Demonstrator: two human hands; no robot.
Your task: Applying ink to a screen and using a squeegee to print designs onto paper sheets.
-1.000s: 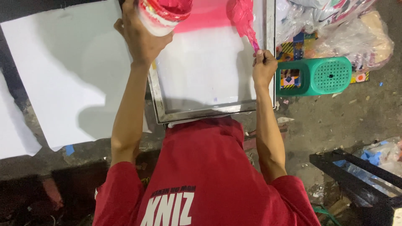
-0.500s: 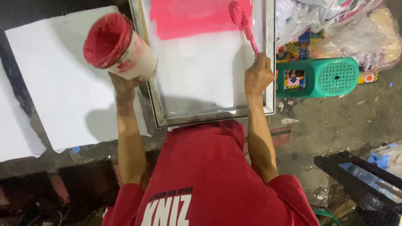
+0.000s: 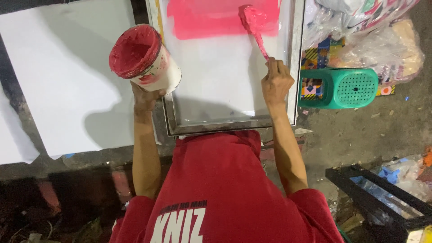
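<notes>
I see a white tub of red ink held up in the left hand, tilted so its open, red-coated mouth faces the camera. The fingers are wrapped around the tub's base from below, clamped on it. The tub hangs over the left edge of a metal-framed printing screen, where the frame meets a large white sheet lying to the left.

The right hand is closed in a fist around the handle of a spatula, its fingers curled tight on the grip. The spatula's blade, thick with pink-red ink, rests on the screen's mesh near the top right, touching a broad band of pink ink spread across the upper part of the screen. The rest of the mesh is bare and pale.

Both forearms come up from a red shirt with white lettering on it, filling the lower middle of the view.

Just right of the screen stands a green plastic stool, with clear plastic bags of patterned packets behind it. At the lower right is a black metal frame over grey, littered ground.
</notes>
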